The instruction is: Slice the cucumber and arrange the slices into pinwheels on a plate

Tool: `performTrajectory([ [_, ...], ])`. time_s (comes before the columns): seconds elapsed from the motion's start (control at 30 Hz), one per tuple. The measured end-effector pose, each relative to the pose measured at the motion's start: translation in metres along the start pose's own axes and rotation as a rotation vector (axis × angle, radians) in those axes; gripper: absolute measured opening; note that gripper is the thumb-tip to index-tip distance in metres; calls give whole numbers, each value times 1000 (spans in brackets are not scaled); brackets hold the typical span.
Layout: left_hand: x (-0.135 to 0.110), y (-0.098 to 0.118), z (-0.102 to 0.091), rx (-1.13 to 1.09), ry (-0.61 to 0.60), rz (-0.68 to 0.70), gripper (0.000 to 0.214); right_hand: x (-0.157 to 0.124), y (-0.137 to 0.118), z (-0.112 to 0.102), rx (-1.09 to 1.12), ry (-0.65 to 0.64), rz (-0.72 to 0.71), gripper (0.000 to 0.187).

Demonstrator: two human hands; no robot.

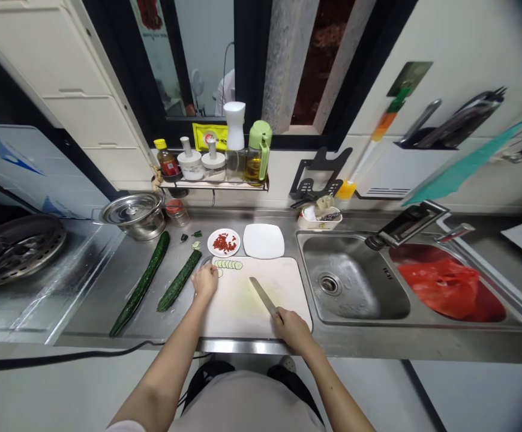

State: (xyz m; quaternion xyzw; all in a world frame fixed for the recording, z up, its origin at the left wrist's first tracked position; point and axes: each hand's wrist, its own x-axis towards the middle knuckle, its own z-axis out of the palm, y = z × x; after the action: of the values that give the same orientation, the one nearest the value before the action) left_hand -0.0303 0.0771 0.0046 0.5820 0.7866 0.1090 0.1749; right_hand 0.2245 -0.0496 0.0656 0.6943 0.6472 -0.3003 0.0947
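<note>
My right hand (pixel 291 329) grips the handle of a kitchen knife (pixel 263 295), its blade slanting up and left over the white cutting board (pixel 243 321). At the board's upper left corner, my left hand (pixel 206 281) has its fingers drawn together at a cucumber slice (pixel 219 272). Just above it, a row of overlapping cucumber slices (pixel 228 264) lies along the board's top edge. A cut cucumber (pixel 179 281) rests on the counter left of my left hand, and a longer whole cucumber (pixel 141 285) lies beyond it. Small cucumber end pieces (pixel 195 245) sit behind the cut one.
Behind the board stand a plate of chopped red pieces (pixel 224 242) and a white square plate (pixel 263 240). To the right is a steel sink (pixel 355 300) with a red plastic bag (pixel 441 287) in its second basin. A lidded pot (pixel 134 216) stands back left, below a seasoning shelf (pixel 216 185).
</note>
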Motion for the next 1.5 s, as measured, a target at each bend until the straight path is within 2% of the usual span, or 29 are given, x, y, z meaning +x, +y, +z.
performTrajectory([
  [0.33, -8, 4, 3, 24, 47, -19, 23, 4, 0, 3, 21, 6, 9, 31],
  [0.47, -13, 20, 9, -26, 71, 92, 24, 5, 1, 5, 58, 13, 2, 31],
  [0.6, -16, 44, 17, -21, 17, 226, 31, 4, 0, 3, 70, -11, 19, 32],
  [0.77, -13, 58, 27, 57, -24, 242, 33, 3, 1, 7, 81, 14, 24, 32],
  [1.03, -8, 60, 32, 28, 3, 280, 22, 4, 4, 13, 96, 43, 21, 32],
  [1.23, -6, 63, 27, -97, -50, 192, 16, 2, 2, 11, 92, 10, 36, 33],
  [1.37, -14, 53, 24, -251, -117, 73, 17, 0, 0, 9, 66, 18, 25, 33],
  [1.5, -30, 33, 22, -299, -186, 59, 17, 0, -1, 8, 47, 16, 23, 33],
])
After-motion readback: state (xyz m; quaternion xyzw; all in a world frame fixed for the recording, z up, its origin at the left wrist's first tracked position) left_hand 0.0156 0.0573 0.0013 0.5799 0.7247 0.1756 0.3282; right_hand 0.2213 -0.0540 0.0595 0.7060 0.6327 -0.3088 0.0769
